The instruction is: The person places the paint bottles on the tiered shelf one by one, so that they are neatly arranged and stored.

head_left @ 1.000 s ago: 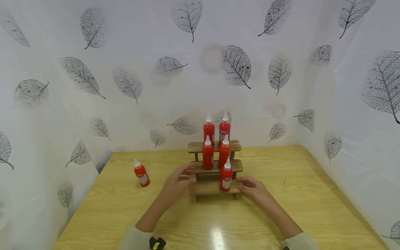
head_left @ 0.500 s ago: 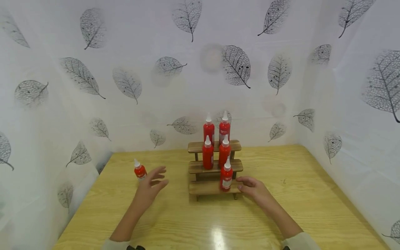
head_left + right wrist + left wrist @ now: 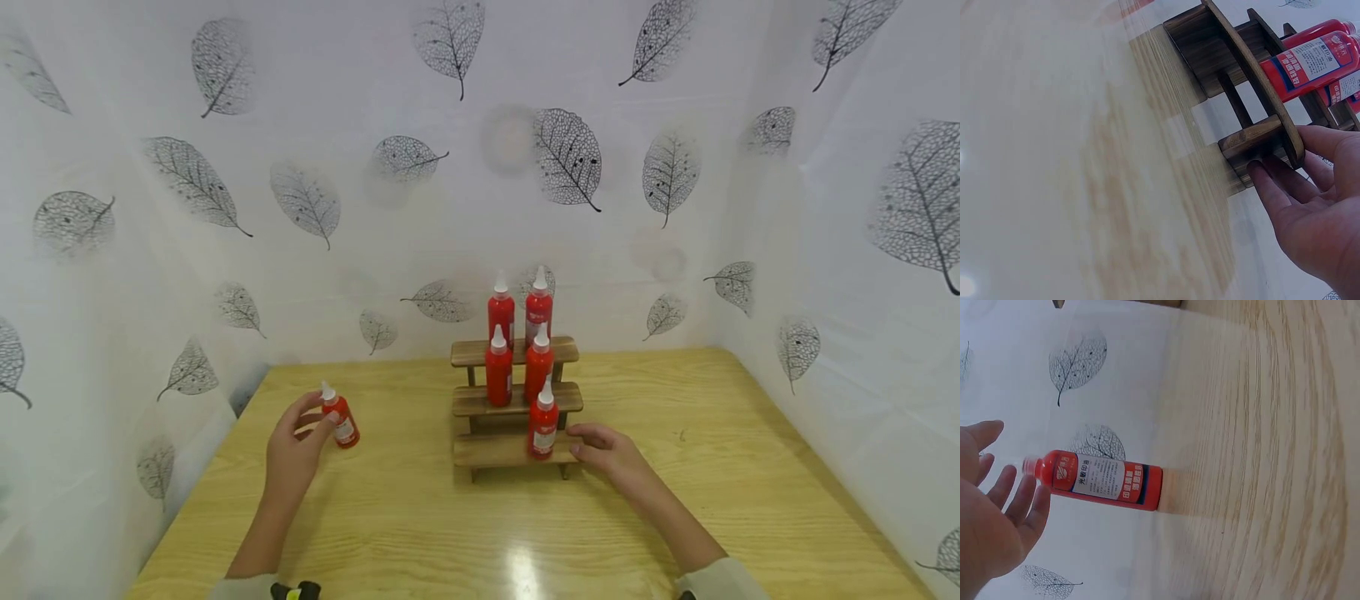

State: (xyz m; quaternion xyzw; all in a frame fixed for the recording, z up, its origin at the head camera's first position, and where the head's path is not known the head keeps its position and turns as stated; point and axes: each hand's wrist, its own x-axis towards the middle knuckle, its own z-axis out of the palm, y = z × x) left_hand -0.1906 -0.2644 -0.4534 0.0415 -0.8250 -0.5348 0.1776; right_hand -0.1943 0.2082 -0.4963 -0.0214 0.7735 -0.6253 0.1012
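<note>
At the table's left stands a red squeeze bottle [image 3: 344, 423] with a white nozzle cap and a printed label. My left hand [image 3: 295, 450] is beside its neck, thumb and fingers spread; in the left wrist view the fingers [image 3: 1019, 500] are apart, near the cap end. A three-tier wooden display shelf [image 3: 480, 451] stands mid-table. My right hand [image 3: 611, 458] holds the right end of its lowest step, the thumb [image 3: 1266, 190] against the end support and a finger at the plank's edge. One red bottle [image 3: 543, 429] stands on that step's right side.
Two red bottles stand on the middle step, one left [image 3: 498, 373] and one right [image 3: 538, 371], and two more on the top step [image 3: 465, 353]. A white leaf-printed curtain [image 3: 360, 275] encloses the wooden table [image 3: 420, 533] at the back and sides.
My left hand has moved left from the shelf's left end, across the table, to the lone bottle. The right hand and the shelf have stayed in place.
</note>
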